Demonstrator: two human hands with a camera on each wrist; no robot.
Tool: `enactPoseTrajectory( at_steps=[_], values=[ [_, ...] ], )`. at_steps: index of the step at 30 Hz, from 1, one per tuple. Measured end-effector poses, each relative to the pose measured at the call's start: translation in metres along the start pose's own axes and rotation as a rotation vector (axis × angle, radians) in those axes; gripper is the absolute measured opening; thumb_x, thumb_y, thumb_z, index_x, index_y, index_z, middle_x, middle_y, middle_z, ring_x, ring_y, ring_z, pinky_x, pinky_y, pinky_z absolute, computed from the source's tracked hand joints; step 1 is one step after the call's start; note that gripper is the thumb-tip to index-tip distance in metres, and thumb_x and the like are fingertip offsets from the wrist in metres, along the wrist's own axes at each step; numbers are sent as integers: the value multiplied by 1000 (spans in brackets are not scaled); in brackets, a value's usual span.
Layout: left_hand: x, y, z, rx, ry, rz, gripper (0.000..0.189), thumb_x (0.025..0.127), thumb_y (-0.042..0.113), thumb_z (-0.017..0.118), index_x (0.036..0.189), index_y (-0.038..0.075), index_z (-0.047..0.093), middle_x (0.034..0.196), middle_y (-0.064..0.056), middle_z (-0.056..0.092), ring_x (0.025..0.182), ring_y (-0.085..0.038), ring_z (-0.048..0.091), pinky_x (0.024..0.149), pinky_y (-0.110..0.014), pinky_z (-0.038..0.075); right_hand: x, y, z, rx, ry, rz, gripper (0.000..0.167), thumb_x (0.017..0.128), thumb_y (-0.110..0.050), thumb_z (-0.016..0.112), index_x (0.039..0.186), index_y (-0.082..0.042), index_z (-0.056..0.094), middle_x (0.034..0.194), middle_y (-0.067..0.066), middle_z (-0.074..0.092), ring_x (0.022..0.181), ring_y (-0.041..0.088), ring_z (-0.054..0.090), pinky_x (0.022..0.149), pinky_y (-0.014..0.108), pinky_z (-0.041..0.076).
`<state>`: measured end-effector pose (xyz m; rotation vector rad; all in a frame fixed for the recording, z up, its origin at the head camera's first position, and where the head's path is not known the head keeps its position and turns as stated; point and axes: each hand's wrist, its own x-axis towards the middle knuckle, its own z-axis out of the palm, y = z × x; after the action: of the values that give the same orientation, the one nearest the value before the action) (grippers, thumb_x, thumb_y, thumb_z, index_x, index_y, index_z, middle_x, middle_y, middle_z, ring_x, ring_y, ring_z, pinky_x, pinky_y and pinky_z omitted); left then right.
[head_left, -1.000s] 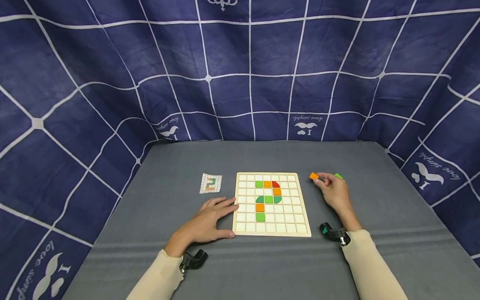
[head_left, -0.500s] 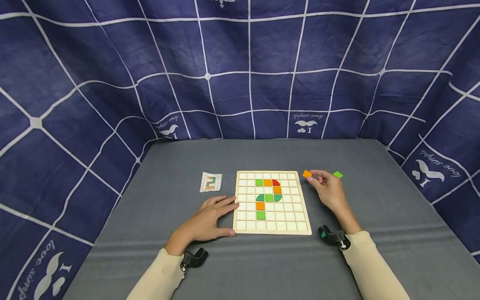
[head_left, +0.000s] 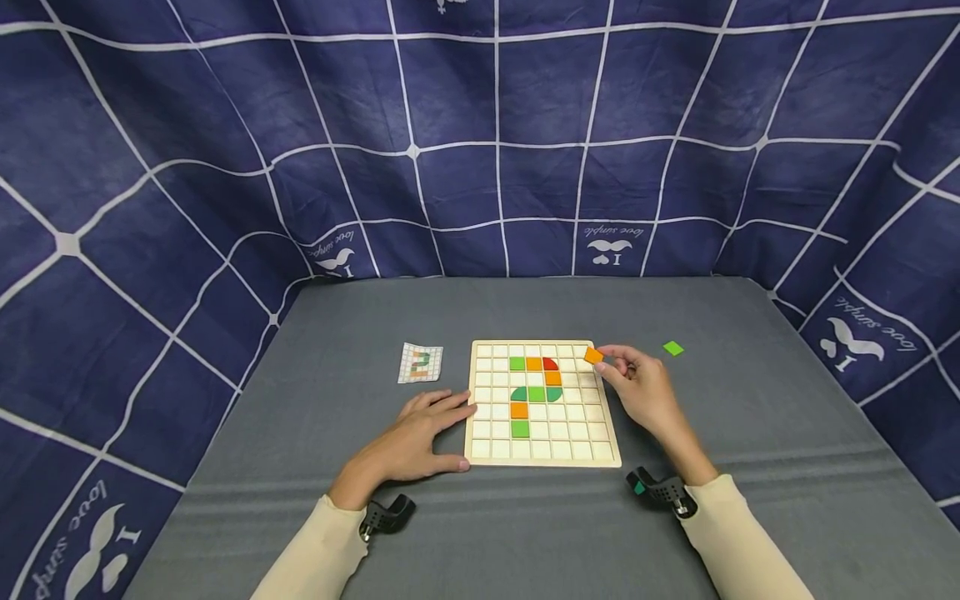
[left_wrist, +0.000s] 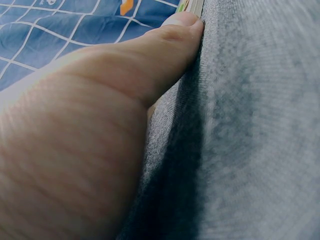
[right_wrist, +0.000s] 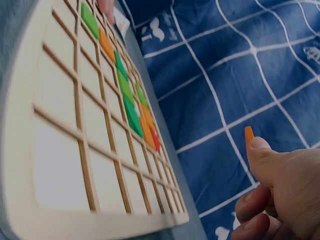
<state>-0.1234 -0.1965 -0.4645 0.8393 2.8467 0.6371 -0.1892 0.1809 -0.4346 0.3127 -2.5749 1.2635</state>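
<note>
A pale wooden grid board lies on the grey table, with green, orange, red and teal tiles set in some of its squares. My right hand pinches an orange square tile between thumb and fingers, over the board's far right corner. In the right wrist view the same orange tile shows edge-on at the thumb tip, raised above the board's surface. My left hand rests flat with spread fingers, thumb and fingertips at the board's left edge. The left wrist view shows its thumb against the board's side.
A small printed pattern card lies left of the board. One loose green tile sits on the table to the right, beyond my right hand. A blue checked cloth hangs behind and along both sides of the table.
My right hand has carried the orange tile leftward, from beside the board to over its far right corner. The green tile behind it has come fully into view. My left hand stays put.
</note>
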Motion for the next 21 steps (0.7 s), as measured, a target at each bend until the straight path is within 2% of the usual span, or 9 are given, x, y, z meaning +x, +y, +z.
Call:
enactPoseTrajectory(
  at_steps=[10,16,21],
  values=[
    [0,0,1,-9,-9,-4,86,84,66,69,157,35,35,166,10,27,154,-24,20,122,-56,16,-16,-15,8,44,-49,-49,22,91,-21,76,110,-9,73,71,-2,43,55,4,33,46,22,27],
    [0,-1,2,-6,-12,-4,86,84,67,68,157,35,35,166,10,26,154,-24,20,122,-56,16,-26,-17,20,43,-145,-56,22,91,-21,76,110,-11,73,71,-3,44,57,5,37,50,21,31],
    [1,-1,0,-16,-3,2,86,84,66,69,157,34,36,166,8,27,154,-26,20,121,-57,16,-29,-20,27,90,-209,-40,22,90,-22,77,109,-12,73,73,-2,46,59,6,40,52,20,33]
  ],
)
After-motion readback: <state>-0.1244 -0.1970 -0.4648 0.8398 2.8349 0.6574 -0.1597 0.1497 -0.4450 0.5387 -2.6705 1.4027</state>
